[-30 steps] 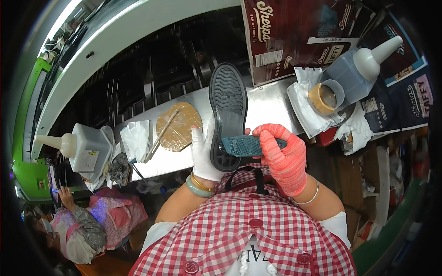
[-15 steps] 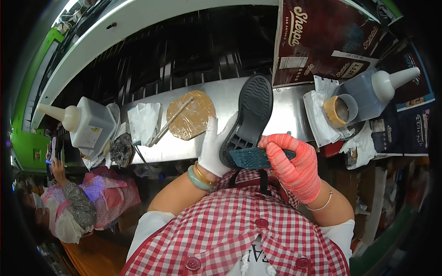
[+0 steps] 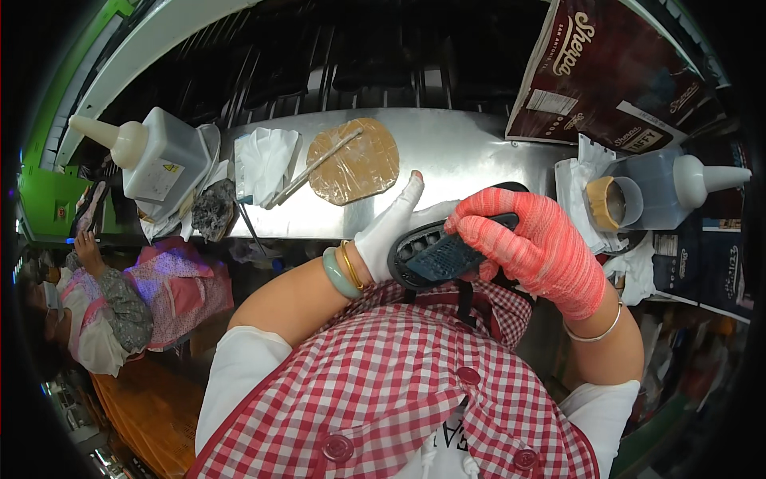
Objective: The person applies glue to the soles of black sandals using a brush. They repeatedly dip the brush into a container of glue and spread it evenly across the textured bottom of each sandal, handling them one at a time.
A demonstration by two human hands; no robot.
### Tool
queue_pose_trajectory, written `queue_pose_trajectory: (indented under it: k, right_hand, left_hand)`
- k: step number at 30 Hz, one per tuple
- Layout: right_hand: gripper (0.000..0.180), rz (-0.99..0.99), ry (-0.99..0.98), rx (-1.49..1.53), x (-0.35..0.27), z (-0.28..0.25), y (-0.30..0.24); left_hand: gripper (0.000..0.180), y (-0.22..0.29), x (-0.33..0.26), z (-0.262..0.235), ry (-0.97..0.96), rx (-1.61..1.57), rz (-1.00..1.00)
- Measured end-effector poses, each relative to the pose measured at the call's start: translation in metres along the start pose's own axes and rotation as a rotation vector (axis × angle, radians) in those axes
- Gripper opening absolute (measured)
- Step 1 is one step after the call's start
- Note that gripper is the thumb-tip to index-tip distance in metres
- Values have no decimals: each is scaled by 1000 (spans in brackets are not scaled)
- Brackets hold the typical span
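Compared with the earlier frame, the black shoe sole (image 3: pixel 421 242) is turned, toe end rightward. The left hand (image 3: pixel 389 231) spreads its thumb; its fingers hide behind the sole, so I cannot tell its grip. The sole, just beside it, seems light, rubbery, bendable, best held by side edges. The right hand (image 3: pixel 536 249), above it, pinches a teal brush (image 3: pixel 443 259) over the heel.

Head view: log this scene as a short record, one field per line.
Left hand: white-gloved, holding the black shoe sole, thumb extended
Right hand: pink-gloved, gripping a dark teal textured tool over the sole's near end
Bench: metal, with a brown disc, a stick partly on it
Left side: left nozzle bottle
Right side: right nozzle bottle
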State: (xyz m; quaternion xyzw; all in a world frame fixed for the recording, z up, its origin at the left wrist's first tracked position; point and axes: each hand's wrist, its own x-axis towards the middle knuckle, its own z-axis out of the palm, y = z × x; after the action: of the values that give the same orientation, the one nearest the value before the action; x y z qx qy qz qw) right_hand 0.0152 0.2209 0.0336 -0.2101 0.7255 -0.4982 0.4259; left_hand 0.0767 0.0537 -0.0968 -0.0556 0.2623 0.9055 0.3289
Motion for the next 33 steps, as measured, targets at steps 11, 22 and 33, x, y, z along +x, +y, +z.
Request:
queue_pose_trajectory:
  k: [11,22,33]
  right_hand:
    - [26,41,-96,-11,16,10,-11]
    - [21,17,-129,-39,7,-19,10]
    - [33,-88,199,126,-53,-65,72]
  left_hand:
    - [102,9,0,-23,55,196,-205]
    - [106,17,2,-31,-85,166,-259]
    - [68,29,-6,-15,-28,129,-104]
